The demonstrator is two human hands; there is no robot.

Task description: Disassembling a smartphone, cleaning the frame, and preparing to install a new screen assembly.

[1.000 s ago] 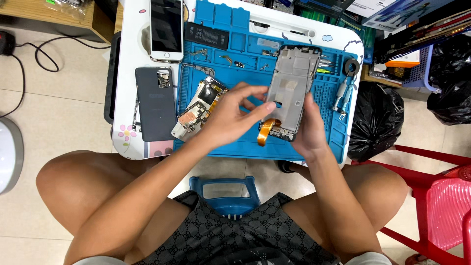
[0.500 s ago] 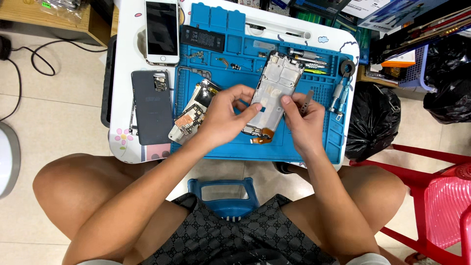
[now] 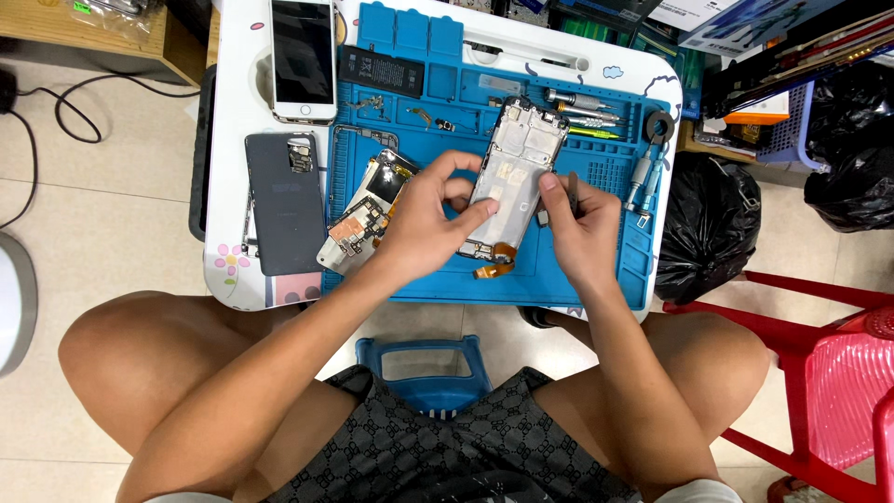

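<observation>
Both hands grasp the phone frame (image 3: 515,177) over the blue mat (image 3: 615,270): left hand (image 3: 424,224) pinching its edge, right hand (image 3: 577,228) steadying, tool tucked. Light, thin, fragile-looking; edges seem safest.

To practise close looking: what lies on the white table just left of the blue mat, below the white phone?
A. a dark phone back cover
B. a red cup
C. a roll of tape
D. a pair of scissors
A: a dark back cover lies flat there, beside the blue mat, under the white phone.

Two phones (image 3: 303,58), two black bags (image 3: 708,228).
</observation>
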